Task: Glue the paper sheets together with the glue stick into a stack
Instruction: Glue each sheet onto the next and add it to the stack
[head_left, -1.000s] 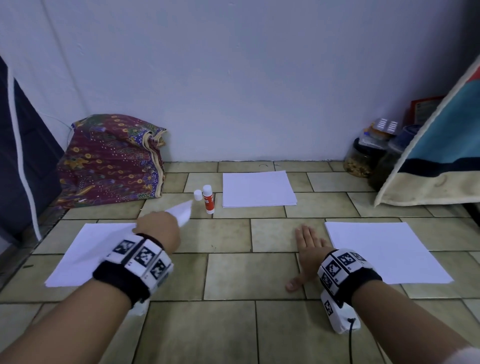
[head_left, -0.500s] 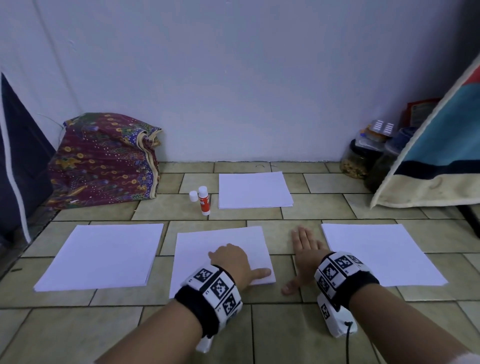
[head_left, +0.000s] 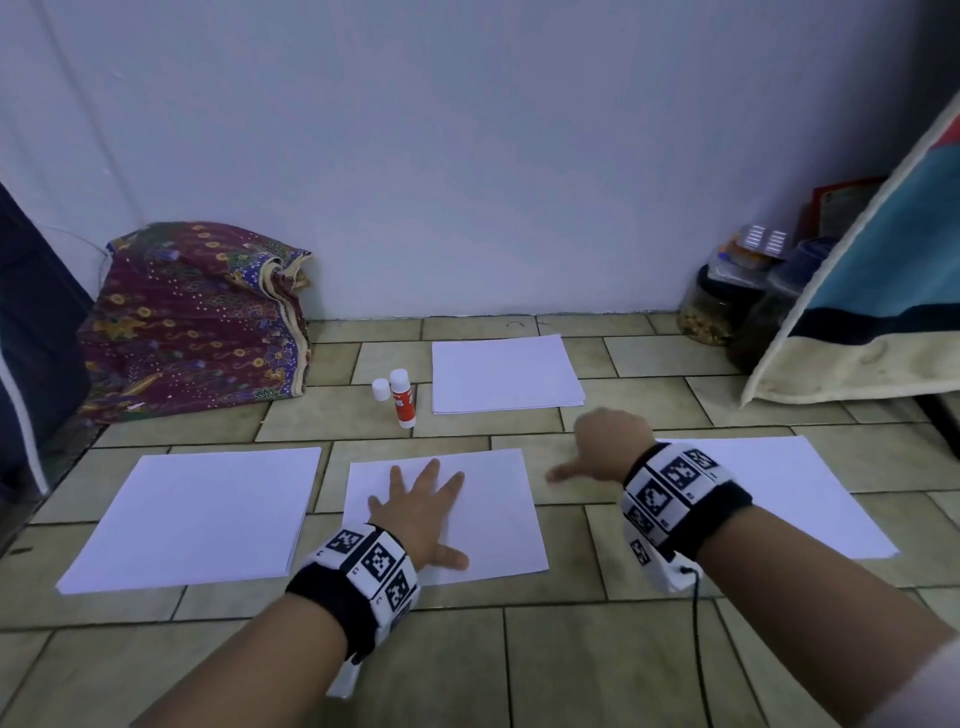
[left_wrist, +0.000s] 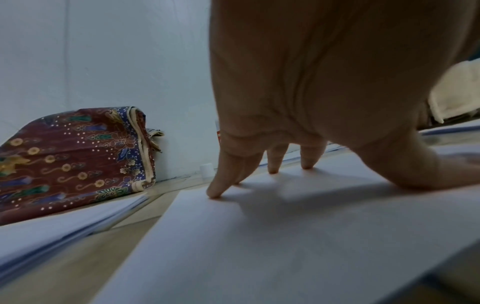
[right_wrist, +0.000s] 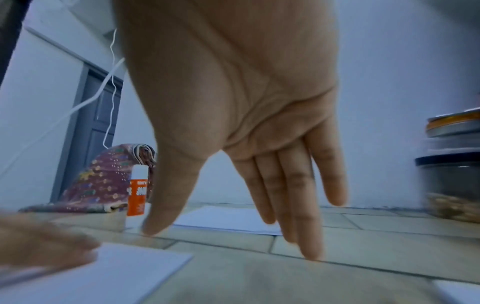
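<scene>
**Left hand pins the sheet, right hand free above the floor**

My left hand (head_left: 415, 512) lies spread on the middle sheet (head_left: 488, 519), fingers straight, fingertips (left_wrist: 215, 193) and thumb touching the paper. I read that as pinning the sheet flat on the floor (head_left: 571, 649) so it cannot slide when glue goes on. My right hand (head_left: 605, 447) hangs just above the tiles to the right of that sheet, fingers straight and relaxed, thumb pointing toward the left hand, holding nothing.

The glue stick (head_left: 402, 397) stands upright beyond the left hand's fingertips, ahead and to the left of the right hand, with its cap (head_left: 381, 389) off and touching or just beside it; I judge the free right hand is the one to fetch it. A far sheet pile (head_left: 506, 374) lies just right of the glue stick. Another pile (head_left: 197, 514) sits left of my left hand, and one more (head_left: 789, 493) lies under and beyond my right wrist.
</scene>
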